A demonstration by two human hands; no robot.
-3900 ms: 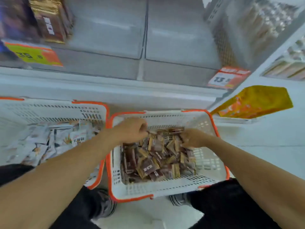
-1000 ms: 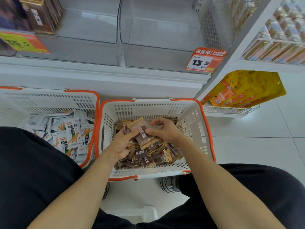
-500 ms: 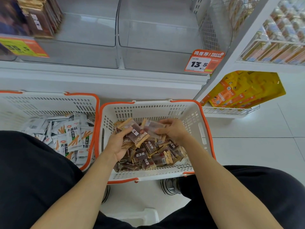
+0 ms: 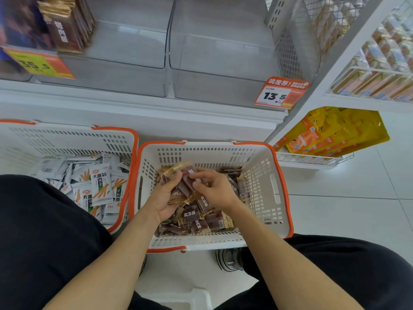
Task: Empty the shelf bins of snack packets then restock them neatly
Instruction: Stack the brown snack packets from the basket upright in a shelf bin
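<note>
- Both hands have drawn together since half a second ago: the right hand (image 4: 215, 190) now meets the left hand (image 4: 164, 198) over the white plastic basket with orange rim (image 4: 280, 189) at frame centre.
- Left fingers curl under a stack of brown gold-edged snack packets (image 4: 182, 186); "ORK" reads on one.
- Right fingers pinch the stack's top.
- An orange price tag (image 4: 280, 93) reads "13.5", "RECOMMEND".
- Clear plastic shelf bins (image 4: 219, 52) sit across the top.
</note>
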